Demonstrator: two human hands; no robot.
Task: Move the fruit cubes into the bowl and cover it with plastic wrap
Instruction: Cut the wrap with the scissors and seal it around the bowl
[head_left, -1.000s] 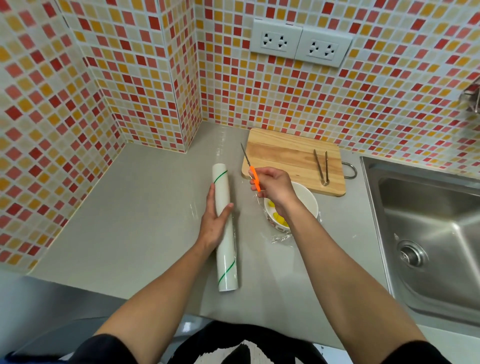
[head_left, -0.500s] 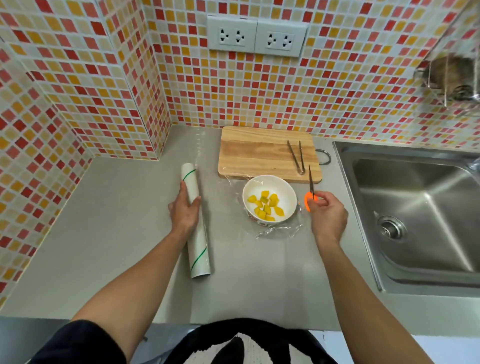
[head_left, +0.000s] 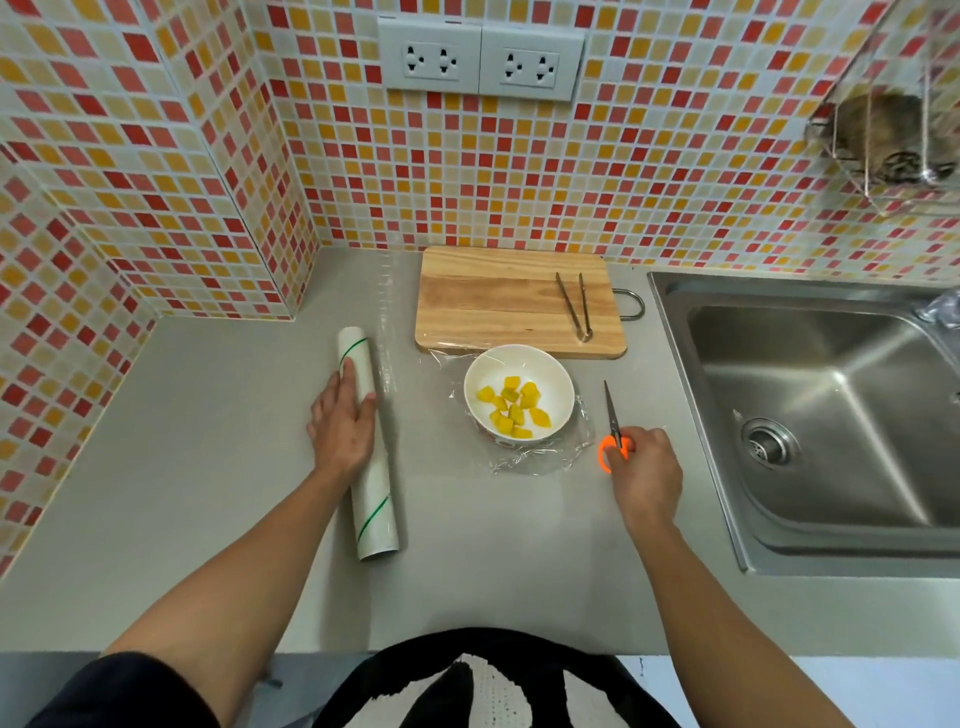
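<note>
While your right hand (head_left: 644, 475) grips the scissors (head_left: 614, 430) right of the bowl (head_left: 519, 397), lay them flat. The fruit cubes (head_left: 514, 405) sit inside; your left hand (head_left: 343, 426) rests open on the plastic wrap roll (head_left: 366, 441). Next, press the loose film (head_left: 540, 457) tightly around the rim.

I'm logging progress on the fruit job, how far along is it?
Done: fruit cubes sit in the bowl, cut wrap over it. In hand: right hand on scissors, left hand on the roll. Left: pressing the loose edges down.
</note>
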